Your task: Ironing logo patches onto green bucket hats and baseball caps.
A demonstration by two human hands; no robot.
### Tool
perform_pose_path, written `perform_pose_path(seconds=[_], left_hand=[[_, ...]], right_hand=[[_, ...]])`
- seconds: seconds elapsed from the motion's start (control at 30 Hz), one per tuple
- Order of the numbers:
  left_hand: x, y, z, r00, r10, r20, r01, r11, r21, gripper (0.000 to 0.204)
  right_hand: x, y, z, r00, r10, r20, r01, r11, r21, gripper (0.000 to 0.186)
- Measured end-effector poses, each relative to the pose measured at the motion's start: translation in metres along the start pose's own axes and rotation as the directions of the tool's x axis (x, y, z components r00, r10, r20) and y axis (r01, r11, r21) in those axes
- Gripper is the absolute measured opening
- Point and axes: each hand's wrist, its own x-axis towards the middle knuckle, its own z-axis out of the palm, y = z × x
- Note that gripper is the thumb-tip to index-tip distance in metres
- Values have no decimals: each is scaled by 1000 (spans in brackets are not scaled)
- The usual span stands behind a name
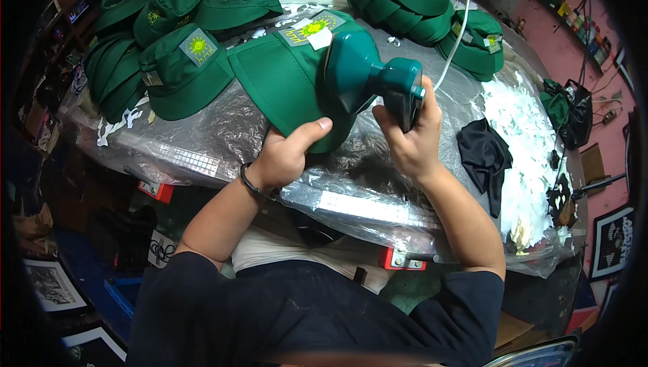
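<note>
My left hand [287, 154] grips a green brimmed cap [280, 80] by its near edge, thumb on top and fingers underneath. The cap's front carries a yellow-and-green emblem patch [307, 29], with a small white piece [320, 39] lying over part of it. My right hand [420, 139] is closed round the dark handle of a teal handheld iron [352, 70]. Its broad head covers the cap's right side; whether it touches the fabric is hidden. A white cord [466, 26] runs from near my right hand toward the top right.
Green caps stand in groups at the far left [185, 73] and far right [398, 2]. White paper scraps [523, 158] pile up on the right of the plastic-covered table [236, 144], beside a black cloth [484, 154]. Red clamps [403, 259] sit at its front edge.
</note>
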Motion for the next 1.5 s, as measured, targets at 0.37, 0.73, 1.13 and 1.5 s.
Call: perform_pose_path(seconds=[0.37, 0.73, 1.13, 1.5], left_hand=[[-7, 29, -39, 973, 152, -175, -229, 742, -630, 34], [-57, 29, -3, 968, 175, -177, -233, 888, -396, 18], [-68, 18, 28, 951, 301, 65, -308, 931, 196, 21], [-41, 23, 44, 996, 83, 30, -27, 606, -795, 63]], right_hand=[[44, -5, -70, 978, 152, 144, -37, 803, -595, 42], [-25, 38, -64, 968, 167, 188, 46, 618, -785, 47], [-11, -142, -16, 833, -55, 550, 223, 944, -245, 78], [-22, -126, 7, 871, -51, 489, 289, 858, -425, 80]])
